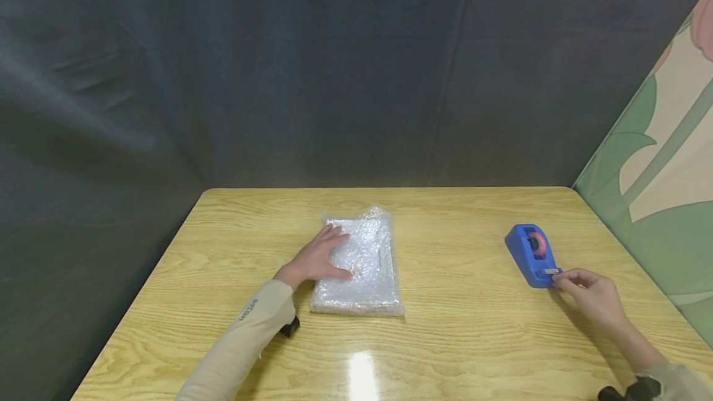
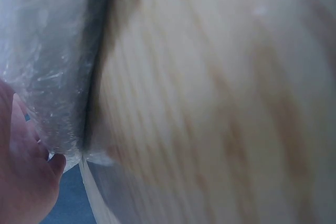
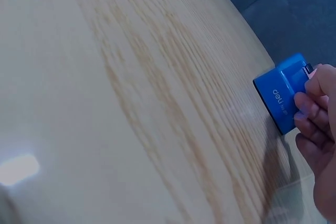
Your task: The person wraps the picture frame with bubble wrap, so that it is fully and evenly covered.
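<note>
A flat package in clear bubble wrap (image 1: 364, 277) lies on the table left of middle. Spread over its left side, my left hand (image 1: 319, 258) rests with fingers extended. The left wrist view shows the bubble wrap (image 2: 52, 51) close up beside that hand (image 2: 26, 171). On the right stands a blue tape dispenser (image 1: 523, 255) with a reddish-cored roll (image 1: 538, 244) in it. At the dispenser's near end, my right hand (image 1: 596, 299) pinches the end of the tape (image 1: 550, 271) between thumb and forefinger. In the right wrist view, curled fingers are against the blue dispenser (image 3: 278, 95).
The wood-grain table (image 1: 457, 339) has a far edge against a dark curtain (image 1: 356, 79). A panel with a leaf pattern (image 1: 668, 228) borders the right side. Black wrist devices sit at both cuffs.
</note>
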Demonstrator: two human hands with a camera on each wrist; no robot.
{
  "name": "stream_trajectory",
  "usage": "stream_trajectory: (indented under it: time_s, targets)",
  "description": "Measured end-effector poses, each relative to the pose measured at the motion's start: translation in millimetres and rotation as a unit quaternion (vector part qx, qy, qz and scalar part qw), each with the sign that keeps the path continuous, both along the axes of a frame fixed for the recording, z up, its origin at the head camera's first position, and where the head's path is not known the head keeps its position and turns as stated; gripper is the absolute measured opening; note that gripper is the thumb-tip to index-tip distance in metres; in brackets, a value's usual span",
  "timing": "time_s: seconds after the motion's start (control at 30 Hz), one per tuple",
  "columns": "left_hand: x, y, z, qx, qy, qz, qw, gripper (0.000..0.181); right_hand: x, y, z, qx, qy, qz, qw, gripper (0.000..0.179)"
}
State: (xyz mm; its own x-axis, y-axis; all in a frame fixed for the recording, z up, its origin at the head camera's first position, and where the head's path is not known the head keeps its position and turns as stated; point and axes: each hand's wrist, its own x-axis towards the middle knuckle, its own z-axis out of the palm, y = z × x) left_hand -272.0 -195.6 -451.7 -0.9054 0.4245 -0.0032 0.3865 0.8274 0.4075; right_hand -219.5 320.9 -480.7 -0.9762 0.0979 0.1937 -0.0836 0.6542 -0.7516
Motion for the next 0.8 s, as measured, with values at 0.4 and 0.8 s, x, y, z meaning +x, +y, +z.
stream_trajectory:
  time_s: [0.4,0.8]
  targets:
    - [0.3,-0.8,1.2,0.0,-0.001,-0.002,1.0,0.092,5.2,7,-2.4,0.009,0.012,0.032,0.9994,0.02]
    - [0.3,-0.5,0.9,0.001,-0.002,-0.004,1.0,0.092,13.3,-11,12.9,0.003,0.042,0.027,0.9987,0.025]
